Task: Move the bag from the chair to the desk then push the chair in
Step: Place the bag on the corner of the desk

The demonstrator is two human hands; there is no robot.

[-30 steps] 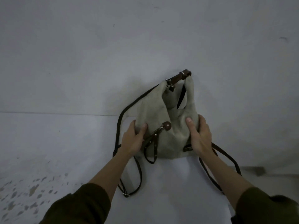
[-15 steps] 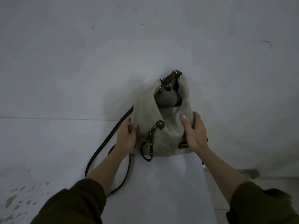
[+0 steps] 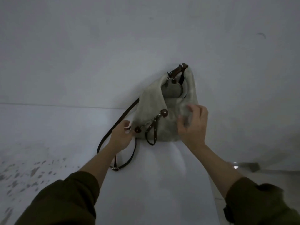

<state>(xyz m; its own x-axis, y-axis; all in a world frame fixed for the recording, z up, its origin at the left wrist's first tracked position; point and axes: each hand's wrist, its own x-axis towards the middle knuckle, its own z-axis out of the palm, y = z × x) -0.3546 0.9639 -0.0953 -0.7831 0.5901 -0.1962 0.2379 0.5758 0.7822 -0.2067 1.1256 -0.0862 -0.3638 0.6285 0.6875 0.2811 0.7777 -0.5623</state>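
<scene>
Our pale grey canvas bag (image 3: 162, 114) with dark leather straps rests on the white desk (image 3: 154, 184) against the wall. Left hand (image 3: 120, 138) pinches its edge; right hand (image 3: 193, 125) hovers open. Chair unseen, likely unpushed.

A plain pale wall (image 3: 113, 46) fills the upper view, marked by a few small dark scuffs. A white tabletop (image 3: 154, 192) meets it along a thin straight seam. At lower left lies speckled terrazzo floor (image 3: 24, 176). The light is dim and bluish.
</scene>
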